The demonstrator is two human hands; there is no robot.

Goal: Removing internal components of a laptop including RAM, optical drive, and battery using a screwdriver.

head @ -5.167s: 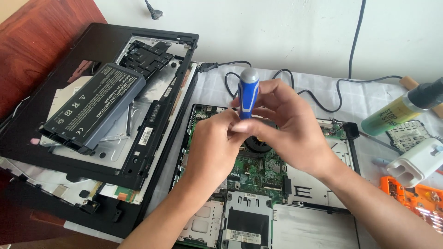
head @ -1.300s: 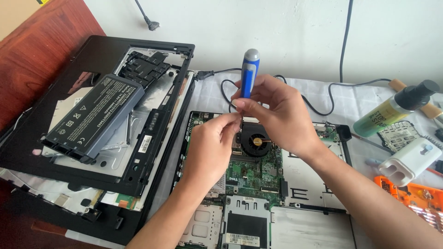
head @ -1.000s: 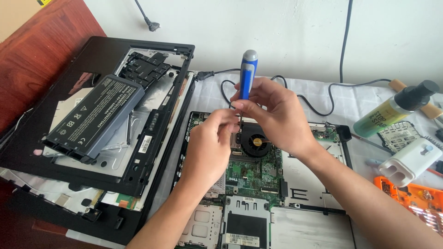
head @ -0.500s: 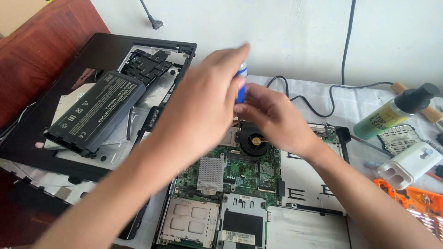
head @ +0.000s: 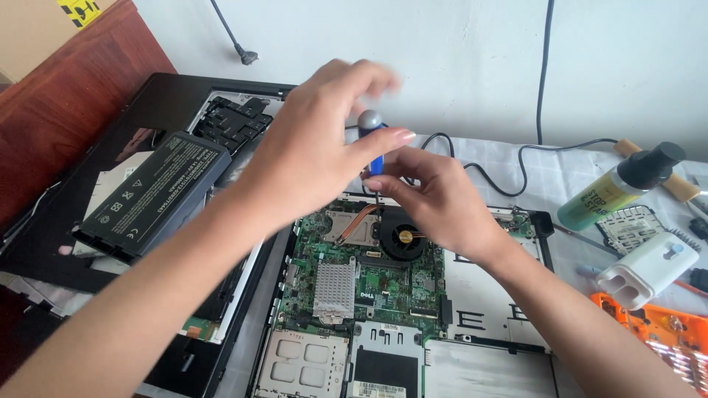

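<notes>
Far to the left lies a flat black battery pack (head: pixel 151 193). It rests on the dark laptop cover (head: pixel 88 269), which is turned over on the counter (head: pixel 560 184). The battery pack is well apart from both hands.

Next comes the left hand (head: pixel 313 158). It is up in the air, over the top left part of the open laptop. Its fingers are spread and a bit curled, and the thumb (head: pixel 383 141) points to the right. The thumb tip is just beside the grey cap of the screwdriver (head: pixel 372 140). I cannot tell if it touches the cap. The left hand does not have a real hold on anything.

The screwdriver stands almost straight up and down. Its blue handle is at the top and its thin metal shaft points down to the green circuit board (head: pixel 369 273). The tip comes down at the top edge of the board, just above the round black fan (head: pixel 402 236).

The right hand (head: pixel 439 203) is just to the right of the screwdriver. Its fingers are pinched shut around the low part of the handle, where the shaft begins. So the right hand is the one with the tool, and the left hand is above it, near the top.

Farther right, well apart from the hands, lie a green bottle (head: pixel 619 188) with a black cap, a white plastic box (head: pixel 647 269) and an orange tool tray (head: pixel 664 335).
</notes>
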